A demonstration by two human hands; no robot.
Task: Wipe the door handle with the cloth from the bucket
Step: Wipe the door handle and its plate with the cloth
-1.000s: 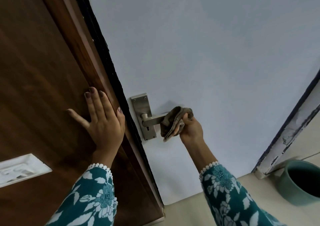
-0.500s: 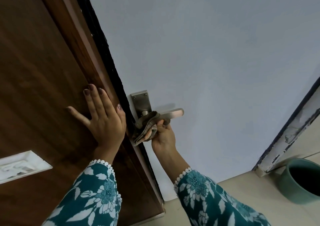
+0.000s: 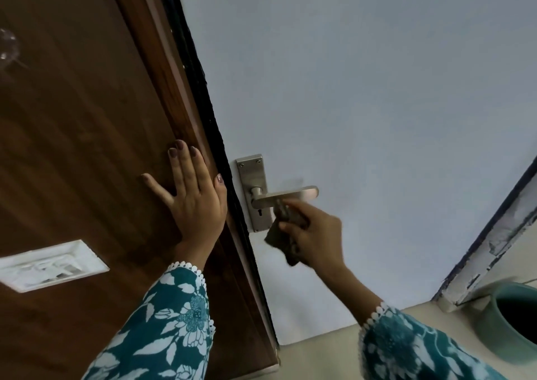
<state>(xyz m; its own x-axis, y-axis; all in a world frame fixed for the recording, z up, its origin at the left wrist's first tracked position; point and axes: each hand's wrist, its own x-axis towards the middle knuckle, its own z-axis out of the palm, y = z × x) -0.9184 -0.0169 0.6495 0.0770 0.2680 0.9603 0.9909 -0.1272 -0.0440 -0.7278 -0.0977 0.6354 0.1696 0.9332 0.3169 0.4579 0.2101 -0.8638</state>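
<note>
A silver lever door handle [image 3: 286, 195] on a metal backplate [image 3: 253, 176] is fixed to the pale grey door [image 3: 363, 103]. My right hand [image 3: 315, 232] grips a brownish cloth [image 3: 280, 240] just under the lever, and the cloth's top touches the lever's underside. The cloth hangs down below my fingers and looks blurred. My left hand [image 3: 193, 202] lies flat with fingers spread on the brown wooden panel [image 3: 87, 147] left of the door's edge. A teal bucket [image 3: 511, 321] stands on the floor at the lower right, its inside dark.
A white switch plate [image 3: 49, 264] is set in the wooden panel at the left. A chipped white door frame [image 3: 494, 240] runs up the right side above the bucket. Beige floor [image 3: 319, 353] lies below the door.
My right hand slid the cloth from the lever's tip to its base, then dropped below the lever's middle. The left hand stayed pressed on the wooden panel.
</note>
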